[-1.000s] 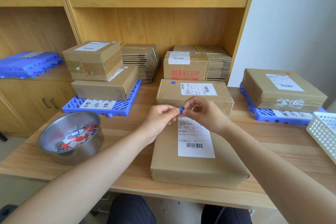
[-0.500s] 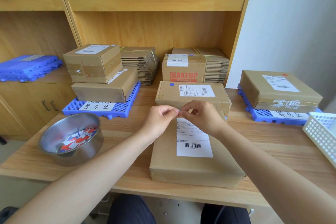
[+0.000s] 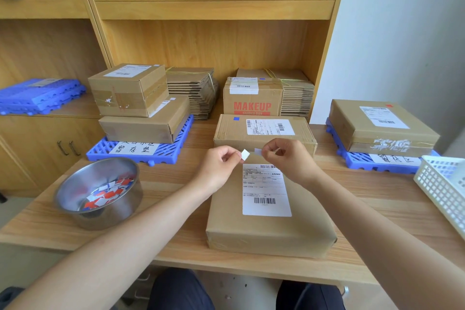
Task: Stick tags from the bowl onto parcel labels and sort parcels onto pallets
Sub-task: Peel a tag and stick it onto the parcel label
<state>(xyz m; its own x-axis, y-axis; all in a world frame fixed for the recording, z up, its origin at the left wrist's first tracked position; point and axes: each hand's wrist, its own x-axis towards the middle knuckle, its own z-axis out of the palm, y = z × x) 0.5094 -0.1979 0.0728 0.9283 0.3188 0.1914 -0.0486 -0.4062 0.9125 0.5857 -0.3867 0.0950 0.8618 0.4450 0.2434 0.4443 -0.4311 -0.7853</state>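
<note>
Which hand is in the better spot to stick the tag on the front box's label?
Probably the right hand: it pinches a pale scrap directly above the label. The left hand sits left of the label, pinching a white square, perhaps the peeled backing.

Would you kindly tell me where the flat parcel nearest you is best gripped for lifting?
Probably by its left and right side edges, coming in from both sides at once: the parcel lies flat and low on the table, both sides stand free, while another parcel sits close behind its far end.
</note>
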